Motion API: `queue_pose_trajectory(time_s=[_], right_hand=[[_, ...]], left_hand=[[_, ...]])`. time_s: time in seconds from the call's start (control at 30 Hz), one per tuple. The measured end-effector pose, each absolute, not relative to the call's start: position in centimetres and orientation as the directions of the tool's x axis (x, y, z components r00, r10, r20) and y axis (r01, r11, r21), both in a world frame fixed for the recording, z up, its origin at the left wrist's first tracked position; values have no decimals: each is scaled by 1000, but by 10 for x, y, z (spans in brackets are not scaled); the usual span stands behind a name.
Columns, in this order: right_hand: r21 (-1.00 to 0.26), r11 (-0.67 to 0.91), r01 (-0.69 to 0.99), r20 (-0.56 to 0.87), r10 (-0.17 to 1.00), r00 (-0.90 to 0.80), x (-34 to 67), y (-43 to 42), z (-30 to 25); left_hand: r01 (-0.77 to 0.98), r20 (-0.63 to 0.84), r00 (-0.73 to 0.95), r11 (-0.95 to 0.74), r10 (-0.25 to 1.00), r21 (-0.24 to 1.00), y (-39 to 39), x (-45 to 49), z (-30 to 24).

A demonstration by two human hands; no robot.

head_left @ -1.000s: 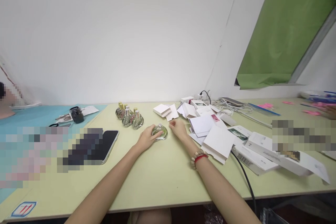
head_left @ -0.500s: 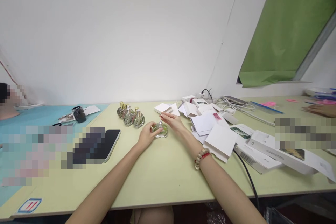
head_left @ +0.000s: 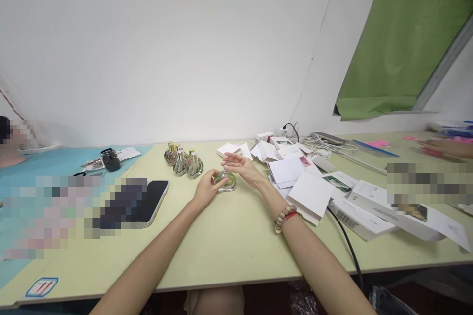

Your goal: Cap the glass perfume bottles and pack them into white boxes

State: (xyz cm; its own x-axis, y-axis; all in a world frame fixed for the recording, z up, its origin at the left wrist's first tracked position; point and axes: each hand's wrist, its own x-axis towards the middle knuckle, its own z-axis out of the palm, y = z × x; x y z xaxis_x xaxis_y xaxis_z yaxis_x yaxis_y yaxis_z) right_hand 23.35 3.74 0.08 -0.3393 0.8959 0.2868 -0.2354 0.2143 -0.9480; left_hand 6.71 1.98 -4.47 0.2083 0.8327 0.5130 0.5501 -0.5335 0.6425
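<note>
Holding a round greenish glass bottle [head_left: 230, 187] near the middle of the frame, we are curling our left hand [head_left: 207, 188] around its left side, with the thumb lying across the front. We are spreading the fingers of our right hand [head_left: 244, 169] loosely over the bottle's silvery top; whether the fingertips are gripping that top, we cannot tell. On the right wrist we are wearing a beaded bracelet [head_left: 284, 217] and a red band [head_left: 292, 214]. The glass bottle is resting on the pale yellow bench [head_left: 221, 246]. Just left of centre, a cluster of similar bottles [head_left: 181, 165] is standing with gold-toned and silvery tops. Folded white boxes [head_left: 312, 194] are spreading across the right of the frame, with white cables [head_left: 342, 153] lying behind them. Farther left, a dark phone [head_left: 158, 197] is lying flat, and a black jar [head_left: 111, 160] is standing on a blue surface [head_left: 70, 160].
</note>
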Motion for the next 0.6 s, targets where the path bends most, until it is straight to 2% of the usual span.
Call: queue_pose_trajectory(time_s=[0.37,0.6], right_hand=[[-963,250,-97,268,897,-351,231,37,-2],[-979,163,-122,200,884,-424,234,35,0]], left_hand=[[547,539,227,-564,811,619,19,69,-44],[555,527,227,-553,819,621,17,68,-43]])
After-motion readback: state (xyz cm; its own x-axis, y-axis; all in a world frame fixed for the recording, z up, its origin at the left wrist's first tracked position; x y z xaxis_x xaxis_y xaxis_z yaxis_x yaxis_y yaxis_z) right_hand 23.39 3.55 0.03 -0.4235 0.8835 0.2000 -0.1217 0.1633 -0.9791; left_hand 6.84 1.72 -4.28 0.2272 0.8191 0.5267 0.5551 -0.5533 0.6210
